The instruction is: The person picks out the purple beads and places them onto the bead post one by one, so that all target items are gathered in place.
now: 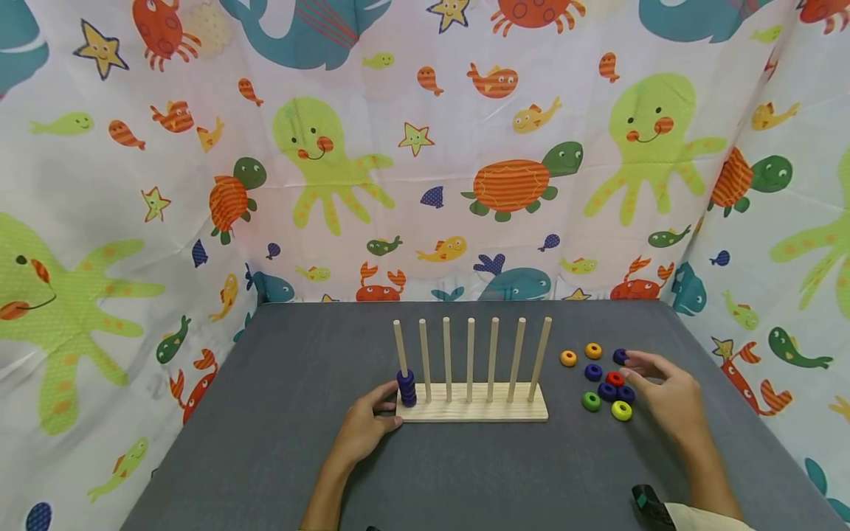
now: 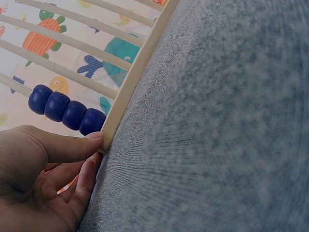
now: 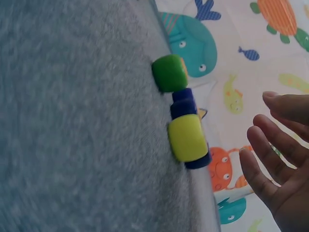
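The left hand has a narrow grip, thumb and fingers pinching the near-left end of the wooden base, which stands on the tabletop with seven pegs rising from it. That hold is worth keeping light but firm, so that the base does not slide or tip when something is threaded on. The leftmost peg carries a stack of blue beads, four by the left wrist view, with plenty of bare wood above. On the right side, the right hand is at the loose blue bead with thumb and forefinger near it; I cannot tell whether this grip has closed on it. The step in hand looks like picking up that bead, best pinched by opposite edges so its hole stays clear. The red bead lies just in front, so a low thumb could nudge it; lifting straight up seems safer than dragging. Over a peg, the bead would want its hole level and centred before being let down.
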A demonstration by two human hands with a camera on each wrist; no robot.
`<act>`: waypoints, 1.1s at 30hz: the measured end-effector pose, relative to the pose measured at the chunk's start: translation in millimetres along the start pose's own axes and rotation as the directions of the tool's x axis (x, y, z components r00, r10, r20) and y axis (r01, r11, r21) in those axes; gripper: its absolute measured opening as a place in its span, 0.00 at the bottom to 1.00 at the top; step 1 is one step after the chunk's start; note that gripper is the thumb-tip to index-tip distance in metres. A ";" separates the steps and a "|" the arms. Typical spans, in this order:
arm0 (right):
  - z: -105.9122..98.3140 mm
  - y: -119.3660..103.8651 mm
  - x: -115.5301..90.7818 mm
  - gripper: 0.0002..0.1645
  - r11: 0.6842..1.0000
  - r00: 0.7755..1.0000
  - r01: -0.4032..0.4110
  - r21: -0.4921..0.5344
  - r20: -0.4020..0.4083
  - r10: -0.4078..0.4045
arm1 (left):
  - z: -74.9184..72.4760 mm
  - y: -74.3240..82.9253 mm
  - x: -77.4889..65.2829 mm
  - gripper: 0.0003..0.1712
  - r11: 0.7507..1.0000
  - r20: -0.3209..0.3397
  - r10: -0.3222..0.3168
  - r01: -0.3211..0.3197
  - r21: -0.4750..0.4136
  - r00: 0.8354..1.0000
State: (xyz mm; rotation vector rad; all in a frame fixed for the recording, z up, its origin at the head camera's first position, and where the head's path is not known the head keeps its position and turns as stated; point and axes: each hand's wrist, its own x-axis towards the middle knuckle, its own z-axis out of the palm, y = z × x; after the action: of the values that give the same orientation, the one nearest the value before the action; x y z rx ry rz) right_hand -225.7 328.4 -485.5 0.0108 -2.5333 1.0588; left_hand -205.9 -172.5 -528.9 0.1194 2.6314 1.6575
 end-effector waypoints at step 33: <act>-1.2 37.5 6.0 0.29 0.992 0.949 -0.075 -0.106 0.299 0.104 | 0.4 1.0 -0.7 0.37 1.000 -0.006 -0.002 0.002 0.004 1.000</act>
State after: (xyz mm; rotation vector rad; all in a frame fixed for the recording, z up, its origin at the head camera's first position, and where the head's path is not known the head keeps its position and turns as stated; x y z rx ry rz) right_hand -236.7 356.9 -508.2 0.0359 -2.8838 1.0389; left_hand -205.2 -171.7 -528.2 0.1119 2.6385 1.6550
